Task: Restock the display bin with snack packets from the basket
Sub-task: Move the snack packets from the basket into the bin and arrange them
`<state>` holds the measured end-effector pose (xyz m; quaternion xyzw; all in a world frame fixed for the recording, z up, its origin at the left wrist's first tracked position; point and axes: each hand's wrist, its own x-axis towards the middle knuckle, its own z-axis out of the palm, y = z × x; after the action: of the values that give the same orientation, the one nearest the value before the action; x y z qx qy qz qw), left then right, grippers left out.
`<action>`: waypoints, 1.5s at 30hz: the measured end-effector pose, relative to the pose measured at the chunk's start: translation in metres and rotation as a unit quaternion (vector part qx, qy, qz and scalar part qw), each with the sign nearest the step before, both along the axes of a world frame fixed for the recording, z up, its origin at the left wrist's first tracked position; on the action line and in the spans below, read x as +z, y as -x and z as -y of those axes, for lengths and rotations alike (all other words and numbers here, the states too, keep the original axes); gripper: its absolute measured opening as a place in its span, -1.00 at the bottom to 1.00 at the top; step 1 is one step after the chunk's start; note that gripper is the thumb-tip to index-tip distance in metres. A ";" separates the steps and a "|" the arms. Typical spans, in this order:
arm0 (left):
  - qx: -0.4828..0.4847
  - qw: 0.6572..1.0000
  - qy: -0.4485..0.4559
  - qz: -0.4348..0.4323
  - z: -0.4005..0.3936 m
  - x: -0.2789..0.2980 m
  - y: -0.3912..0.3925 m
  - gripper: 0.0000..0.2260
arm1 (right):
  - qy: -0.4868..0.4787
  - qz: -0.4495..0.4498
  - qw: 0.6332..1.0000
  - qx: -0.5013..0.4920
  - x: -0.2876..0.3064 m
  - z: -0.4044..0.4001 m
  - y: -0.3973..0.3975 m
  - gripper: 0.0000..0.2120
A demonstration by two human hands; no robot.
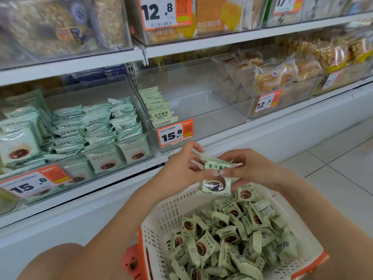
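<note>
A white plastic basket (173,207) with orange trim sits low in the middle, holding several pale green snack packets (232,239). Above its far rim both hands hold a small stack of these packets (217,176). My left hand (181,168) pinches the stack from the left and my right hand (256,168) grips it from the right. Just beyond the hands is the clear display bin (201,110) with a 15.8 price tag (175,133). A short upright row of the same packets (159,110) stands at the bin's left side; the rest of it is bare.
To the left a full bin (80,126) holds similar green packets. To the right a bin (282,81) holds bread packs, with more bins on the shelf above. White floor tiles (333,162) lie at the right. My knee (50,263) is at the lower left.
</note>
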<state>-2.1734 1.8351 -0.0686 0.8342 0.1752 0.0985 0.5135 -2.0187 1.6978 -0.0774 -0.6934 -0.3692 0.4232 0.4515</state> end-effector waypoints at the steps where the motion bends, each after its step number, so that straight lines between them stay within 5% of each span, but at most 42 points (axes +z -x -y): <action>1: 0.024 0.999 -0.003 0.040 -0.013 0.014 0.000 -0.61 | -0.015 0.021 0.999 -0.023 0.009 -0.004 -0.006 -0.75; 4: 0.120 0.975 -0.165 0.087 -0.074 0.056 -0.010 -0.77 | -0.104 0.045 0.988 -0.105 0.043 -0.023 -0.026 -0.75; 8: 0.010 0.895 -0.415 -0.162 -0.147 0.069 -0.057 -0.66 | -0.203 0.057 0.964 -0.160 0.081 -0.067 -0.043 -0.73; 11: -0.097 0.825 -0.486 -0.272 -0.165 0.053 -0.093 -0.46 | -0.214 0.066 0.960 -0.166 0.090 -0.091 -0.054 -0.72; 14: -0.173 0.754 -0.562 -0.293 -0.172 0.036 -0.113 -0.50 | -0.202 0.059 0.965 -0.155 0.087 -0.103 -0.065 -0.73; 18: -0.190 0.713 -0.586 -0.335 -0.172 0.030 -0.118 -0.59 | -0.195 0.055 0.969 -0.143 0.081 -0.114 -0.073 -0.75; 22: -0.193 0.636 -0.676 -0.318 -0.171 0.029 -0.121 -0.69 | -0.171 0.098 0.976 -0.096 0.076 -0.127 -0.071 -0.81; 25: -0.198 0.615 -0.688 -0.330 -0.179 0.027 -0.118 -0.62 | -0.165 0.150 0.974 -0.046 0.071 -0.137 -0.068 -0.78; 27: -0.198 0.629 -0.667 -0.347 -0.183 0.032 -0.116 -0.48 | -0.161 0.185 0.969 -0.022 0.068 -0.143 -0.067 -0.77; 30: -0.185 0.734 -0.534 -0.378 -0.183 0.052 -0.112 -0.18 | -0.169 0.192 0.967 -0.012 0.069 -0.151 -0.069 -0.75; 34: -0.143 0.814 -0.453 -0.335 -0.197 0.075 -0.104 -0.38 | -0.172 0.237 0.956 0.004 0.074 -0.159 -0.075 -0.76; 36: -0.146 0.833 -0.433 -0.314 -0.202 0.080 -0.099 -0.55 | -0.153 0.315 0.937 0.016 0.073 -0.163 -0.076 -0.75; 45: -0.087 0.857 -0.398 -0.316 -0.204 0.074 -0.103 -0.82 | -0.010 0.364 0.920 0.145 0.054 -0.201 -0.038 -0.75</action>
<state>-2.0707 2.0394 0.0056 0.9656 0.2002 -0.1539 0.0617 -1.9805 1.8984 -0.0232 -0.7340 -0.6084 0.1991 0.2267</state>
